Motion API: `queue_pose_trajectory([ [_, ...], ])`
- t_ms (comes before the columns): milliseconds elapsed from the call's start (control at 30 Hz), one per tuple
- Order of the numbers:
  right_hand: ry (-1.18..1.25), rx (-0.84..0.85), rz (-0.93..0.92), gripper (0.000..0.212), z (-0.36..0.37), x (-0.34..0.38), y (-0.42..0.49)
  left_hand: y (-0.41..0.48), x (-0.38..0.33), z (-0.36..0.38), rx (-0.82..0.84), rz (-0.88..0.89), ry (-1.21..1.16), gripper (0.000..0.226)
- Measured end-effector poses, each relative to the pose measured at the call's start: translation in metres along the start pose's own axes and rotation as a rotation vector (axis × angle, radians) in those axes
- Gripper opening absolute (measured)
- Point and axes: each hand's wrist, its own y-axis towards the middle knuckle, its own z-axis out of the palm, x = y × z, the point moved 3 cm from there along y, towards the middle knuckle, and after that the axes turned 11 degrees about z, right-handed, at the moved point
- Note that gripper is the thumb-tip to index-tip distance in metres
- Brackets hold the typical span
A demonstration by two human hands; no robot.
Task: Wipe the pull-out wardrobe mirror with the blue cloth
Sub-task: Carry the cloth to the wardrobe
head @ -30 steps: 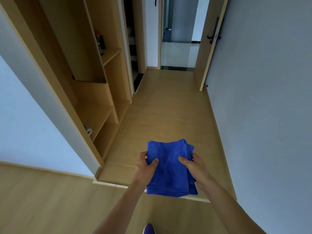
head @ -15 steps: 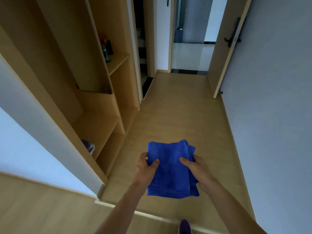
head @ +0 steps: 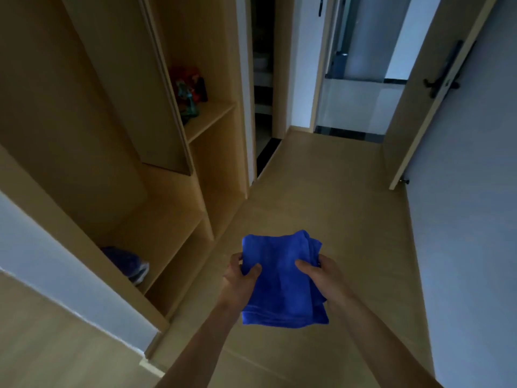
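Note:
A folded blue cloth is held flat in front of me over the wooden floor. My left hand grips its left edge with the thumb on top. Its right edge is gripped the same way by my right hand. To the left stands the open wooden wardrobe. Inside it a tall narrow panel hangs edge-on between the compartments; it may be the pull-out mirror, but no glass face shows from here.
Colourful items sit on a wardrobe shelf, and a blue bundle lies on a lower shelf. A white wall runs along the right. An open door with a dark handle and a doorway lie ahead.
I have walked forward along the hallway; the wardrobe is nearer and larger. Both hands hold the cloth the same way throughout.

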Motion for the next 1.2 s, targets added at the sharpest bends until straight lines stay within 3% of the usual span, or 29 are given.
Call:
queue_pose_trajectory([
  [500,0.056,-0.005,0.015,0.018,-0.030,0.085,0.159,0.181,-0.015,0.055,0.003,-0.037,-0.035,0.045],
  [833,-0.010,0.043,-0.019,0.019,0.002,0.172,0.264,0.306,-0.025,0.033,-0.050,-0.034,-0.062,0.043],
  [1200,-0.178,0.256,-0.070,0.016,0.055,0.252,0.367,0.385,-0.025,-0.003,-0.282,-0.089,-0.197,0.032],
])
